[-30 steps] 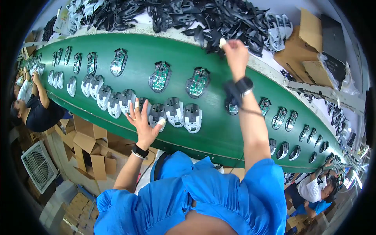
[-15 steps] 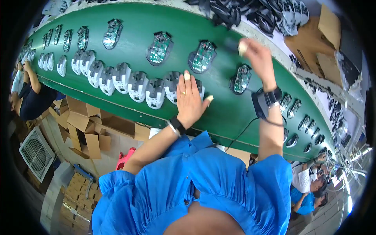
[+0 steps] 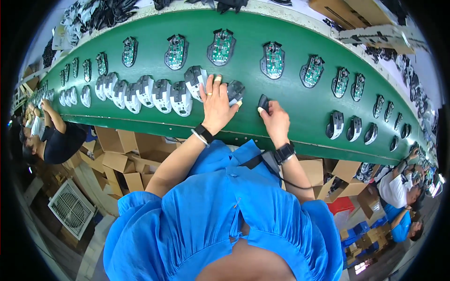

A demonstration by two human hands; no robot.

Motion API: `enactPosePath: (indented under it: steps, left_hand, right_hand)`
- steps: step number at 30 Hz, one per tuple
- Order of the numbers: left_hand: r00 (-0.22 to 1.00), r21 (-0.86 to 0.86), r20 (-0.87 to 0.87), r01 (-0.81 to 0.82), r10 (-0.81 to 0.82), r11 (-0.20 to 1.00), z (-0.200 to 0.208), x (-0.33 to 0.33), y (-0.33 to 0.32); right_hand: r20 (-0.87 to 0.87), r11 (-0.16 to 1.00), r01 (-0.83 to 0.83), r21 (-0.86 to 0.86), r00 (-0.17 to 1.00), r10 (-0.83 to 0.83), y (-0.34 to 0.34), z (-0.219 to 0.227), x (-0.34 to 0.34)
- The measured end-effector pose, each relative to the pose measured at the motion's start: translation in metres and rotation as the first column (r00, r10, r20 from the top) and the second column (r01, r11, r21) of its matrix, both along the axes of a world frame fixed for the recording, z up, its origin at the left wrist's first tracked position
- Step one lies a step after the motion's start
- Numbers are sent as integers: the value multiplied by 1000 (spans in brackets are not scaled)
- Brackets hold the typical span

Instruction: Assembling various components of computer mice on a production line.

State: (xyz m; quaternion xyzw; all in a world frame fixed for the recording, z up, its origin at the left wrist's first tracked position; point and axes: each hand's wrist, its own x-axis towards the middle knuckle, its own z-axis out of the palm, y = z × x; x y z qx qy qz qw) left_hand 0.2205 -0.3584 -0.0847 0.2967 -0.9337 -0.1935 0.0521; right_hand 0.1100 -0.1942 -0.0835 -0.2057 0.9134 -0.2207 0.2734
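Observation:
My left hand (image 3: 216, 108) lies with fingers outstretched between two computer mice: a grey-and-white mouse (image 3: 196, 80) by its fingertips and a grey mouse (image 3: 236, 90) beside its thumb, partly covered by the hand. Pale covers sit on some fingertips. My right hand (image 3: 275, 121) is closed on a small dark plastic piece (image 3: 263, 102), pinched by thumb and fingers just above the belt. Left of my left hand stands a row of grey-and-white mice (image 3: 161, 95). Beyond both hands lie mouse bases with bare green circuit boards (image 3: 221, 48), (image 3: 272, 60).
The green belt (image 3: 243, 126) runs across in front of me. More mice (image 3: 334, 125) stand at the right. Dark parts (image 3: 110, 14) lie past the far edge. Open cardboard boxes (image 3: 124, 164) are below the near edge. Other people sit at both ends.
My right hand has come from the far side of the belt down toward me, holding the dark piece. My left hand remains at the mice. The view has turned.

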Motion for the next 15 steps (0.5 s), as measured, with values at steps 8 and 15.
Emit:
enactPosePath:
  steps: [8, 15]
  left_hand:
    - [766, 911, -226, -52, 601, 408, 46, -15, -13]
    - [668, 918, -323, 49, 671, 393, 84, -25, -2]
  right_hand:
    - [780, 533, 649, -542, 625, 31, -13, 92, -8]
    - [644, 595, 443, -671, 746, 170, -53, 127, -8]
